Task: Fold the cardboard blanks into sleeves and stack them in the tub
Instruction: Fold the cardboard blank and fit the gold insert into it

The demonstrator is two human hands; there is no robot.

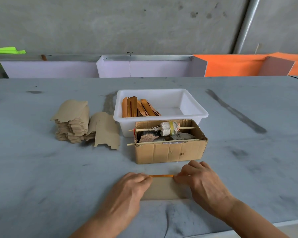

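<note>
We see a flat brown cardboard blank (pixel 163 188) lying near the front edge of the grey, scuffed worktop (pixel 41 169), about midway along it. Its far edge shows a thin orange strip where a flap is turned over. Our left hand (pixel 127 191) rests on the blank's left end, fingers curled and pinching the folded edge at its left tip. Our right hand (pixel 201 182) covers the right end, fingers curled and pinching the same edge at its right tip.

Just beyond the blank stands an open brown corrugated cardboard box (pixel 170 152) with two thin wooden sticks laid across its top and a white taped bundle resting on them; what fills the box below we cannot tell. Touching the box's far side is the white rectangular plastic tub (pixel 193 115), which holds a leaning row of folded orange sleeves (pixel 138 108) in its left half. To the left of the tub, toward the worktop's left side, sits a tall stack of unfolded brown cardboard blanks (pixel 72 122), with a few loose ones (pixel 105 131) slumped against its right side
</note>
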